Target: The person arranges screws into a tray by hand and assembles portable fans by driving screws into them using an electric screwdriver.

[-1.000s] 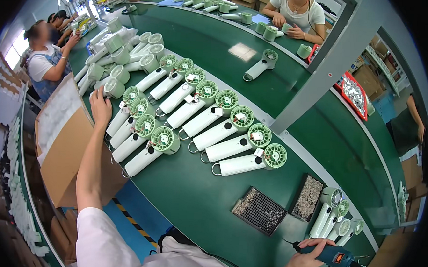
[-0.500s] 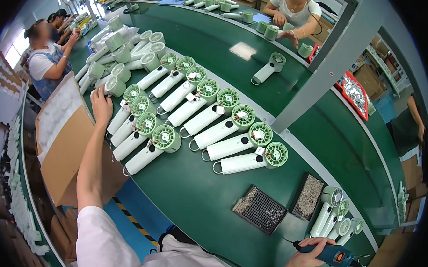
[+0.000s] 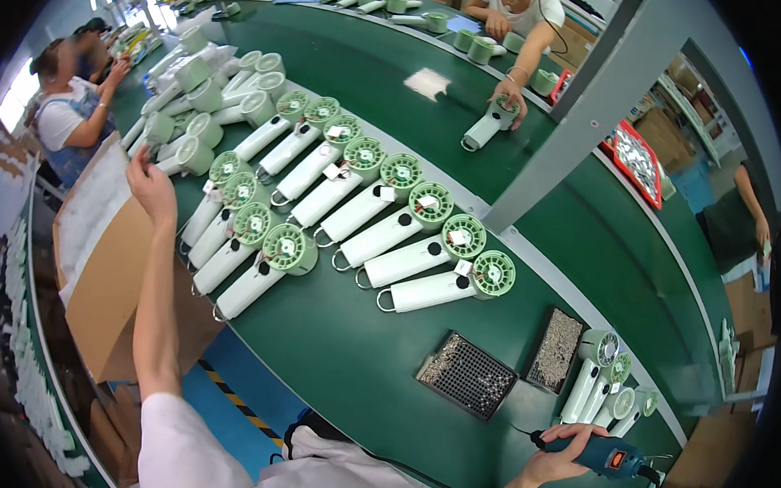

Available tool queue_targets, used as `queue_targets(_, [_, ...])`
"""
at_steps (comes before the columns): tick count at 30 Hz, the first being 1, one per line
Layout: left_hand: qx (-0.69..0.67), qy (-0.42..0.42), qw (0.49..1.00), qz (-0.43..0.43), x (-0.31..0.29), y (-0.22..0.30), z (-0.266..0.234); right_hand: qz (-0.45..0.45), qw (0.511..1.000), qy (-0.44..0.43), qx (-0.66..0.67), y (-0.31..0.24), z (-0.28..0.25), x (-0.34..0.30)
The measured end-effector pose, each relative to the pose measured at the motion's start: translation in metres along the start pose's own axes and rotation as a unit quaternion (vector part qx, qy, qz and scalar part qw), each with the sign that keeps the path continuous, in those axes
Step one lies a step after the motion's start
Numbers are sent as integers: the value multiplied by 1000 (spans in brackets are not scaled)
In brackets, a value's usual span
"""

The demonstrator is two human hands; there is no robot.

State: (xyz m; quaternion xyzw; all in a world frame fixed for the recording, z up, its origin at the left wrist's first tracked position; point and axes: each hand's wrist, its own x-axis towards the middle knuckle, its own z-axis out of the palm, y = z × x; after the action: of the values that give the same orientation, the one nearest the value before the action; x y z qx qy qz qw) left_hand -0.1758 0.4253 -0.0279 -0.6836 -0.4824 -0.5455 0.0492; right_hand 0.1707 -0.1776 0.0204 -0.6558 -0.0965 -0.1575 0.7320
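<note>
Pointing at the screw tray point(image 3: 467, 376) from its right, the probably weighty screwdriver point(image 3: 606, 456) is clasped round its barrel by the right hand point(image 3: 560, 463); well left of the tray, whether a likely light fan point(image 3: 194, 156), best held by its handle, is gripped by the left hand point(image 3: 155, 194) cannot be told.

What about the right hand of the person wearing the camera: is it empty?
No, the right hand is wrapped around the body of a teal corded electric screwdriver.
</note>
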Motion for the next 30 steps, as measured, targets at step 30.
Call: queue_targets(30, [-547,-321,705,319,-198,365,-35,-90,994,-48,-36,9,-3,-10])
